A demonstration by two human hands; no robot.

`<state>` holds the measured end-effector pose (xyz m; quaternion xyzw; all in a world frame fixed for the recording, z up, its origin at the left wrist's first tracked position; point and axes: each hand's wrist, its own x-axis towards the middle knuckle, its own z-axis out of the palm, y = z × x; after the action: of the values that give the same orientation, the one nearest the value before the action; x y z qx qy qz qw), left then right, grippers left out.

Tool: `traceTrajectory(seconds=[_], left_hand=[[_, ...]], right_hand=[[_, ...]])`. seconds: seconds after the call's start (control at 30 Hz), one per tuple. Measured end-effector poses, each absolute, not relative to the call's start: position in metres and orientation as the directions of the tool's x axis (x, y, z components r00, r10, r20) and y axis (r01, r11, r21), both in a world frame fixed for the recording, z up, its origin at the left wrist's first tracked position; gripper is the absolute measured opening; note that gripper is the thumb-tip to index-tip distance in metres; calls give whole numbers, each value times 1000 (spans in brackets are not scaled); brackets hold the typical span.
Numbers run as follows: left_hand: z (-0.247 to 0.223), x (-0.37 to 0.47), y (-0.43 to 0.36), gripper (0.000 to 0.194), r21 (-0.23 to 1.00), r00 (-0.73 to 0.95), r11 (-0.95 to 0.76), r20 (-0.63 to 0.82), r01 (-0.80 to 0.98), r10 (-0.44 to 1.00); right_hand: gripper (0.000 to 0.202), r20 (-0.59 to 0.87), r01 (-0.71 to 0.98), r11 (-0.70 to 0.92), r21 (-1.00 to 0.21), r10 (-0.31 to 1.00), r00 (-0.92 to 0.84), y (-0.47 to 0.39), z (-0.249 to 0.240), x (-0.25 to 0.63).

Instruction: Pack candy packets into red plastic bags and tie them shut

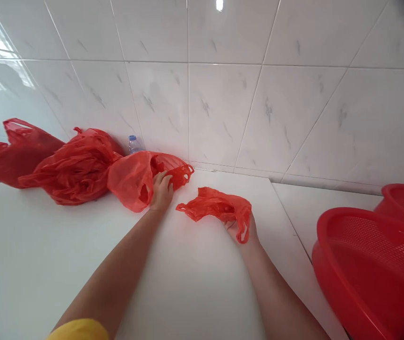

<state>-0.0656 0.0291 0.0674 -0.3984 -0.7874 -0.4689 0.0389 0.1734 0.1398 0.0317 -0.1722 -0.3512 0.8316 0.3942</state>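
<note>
A red plastic bag (131,179) lies on its side near the wall with its mouth turned right. My left hand (162,191) rests against that mouth, its fingers loosely bent and apart; some fingertips are hidden by the thin film. A smaller, crumpled red plastic bag (212,204) hangs from my right hand (246,229) just above the white tabletop (195,278). The right fingers are closed around its end, partly covered by the bag, and one handle loop drops over the hand.
To the left sit a bulging, bunched red bag (81,170) and another filled red bag (28,153). Behind them stands a clear bottle with a blue cap (132,139). Red plastic baskets (332,255) occupy the right side. A tiled wall (219,108) bounds the back.
</note>
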Motion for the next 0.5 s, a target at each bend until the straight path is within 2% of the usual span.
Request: traceTrajectory(seconds=[0.1, 0.17, 0.23, 0.37, 0.43, 0.5], left_hand=[[64, -27, 21, 26, 635, -540, 111, 537, 764, 648], [61, 1, 14, 38, 620, -468, 70, 508, 782, 723], [58, 24, 9, 45, 667, -487, 113, 406, 736, 774], [47, 40, 6, 12, 868, -637, 164, 203, 469, 744], [44, 38, 7, 10, 921, -686, 123, 181, 370, 705], [44, 36, 7, 11, 944, -711, 78, 186, 321, 678]], right_hand=[[24, -7, -470, -389, -792, 776, -630, 138, 37, 175], [29, 6, -409, -351, -842, 753, -659, 137, 42, 175], [30, 22, -380, -324, -866, 735, -678, 136, 46, 174], [27, -51, -442, -359, -822, 820, -571, 136, 46, 184], [26, -104, -429, -306, -850, 896, -432, 133, 41, 195], [25, -79, -318, -183, -930, 947, -312, 124, 35, 210]])
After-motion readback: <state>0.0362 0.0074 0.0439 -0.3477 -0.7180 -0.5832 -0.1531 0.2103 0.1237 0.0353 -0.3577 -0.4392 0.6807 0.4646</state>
